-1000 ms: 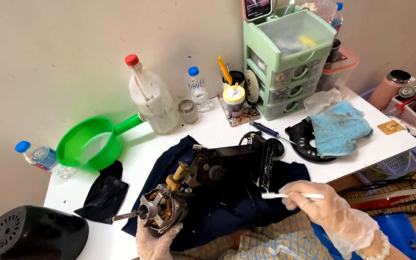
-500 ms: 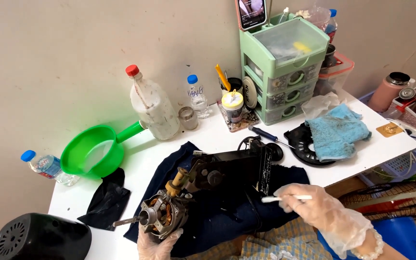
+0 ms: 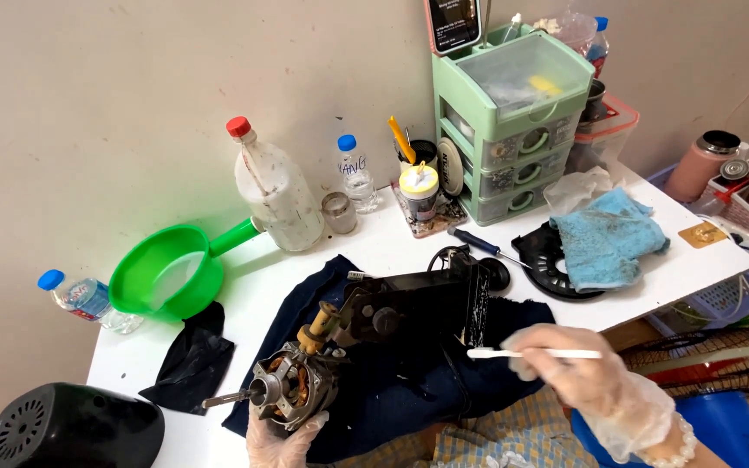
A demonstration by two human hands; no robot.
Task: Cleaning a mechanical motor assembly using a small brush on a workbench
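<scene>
Table: a white rectangular tabletop (image 3: 322,269) filled the view, set against a plain beige wall (image 3: 132,104) at 12 o'clock.
Cloth: a dark navy fabric (image 3: 392,390) lay spread under the work at 6 o'clock.
Housing: a black plastic fan casing (image 3: 418,308) rested on the cloth, its long axis running from 8 o'clock to 2 o'clock.
Motor: a bare metal fan motor with copper windings and a protruding shaft (image 3: 288,390) sat at the casing's 8 o'clock end, shaft pointing toward 9 o'clock.
Left hand: the gloved left hand (image 3: 283,438) cupped the motor from below, fingers closed around its body.
Right hand: the gloved right hand (image 3: 582,377) pinched a thin white swab stick (image 3: 530,353), fingers narrow on its shaft.
Key relation: the swab tip pointed toward 9 o'clock, near the casing's right end; the motor lay farther in that direction, well apart from the tip, and the left hand was the nearer one.
Surroundings: a green plastic scoop (image 3: 171,273) at 10 o'clock, a mint drawer unit (image 3: 522,130) at 1 o'clock, a blue rag (image 3: 608,238) at 3 o'clock.
</scene>
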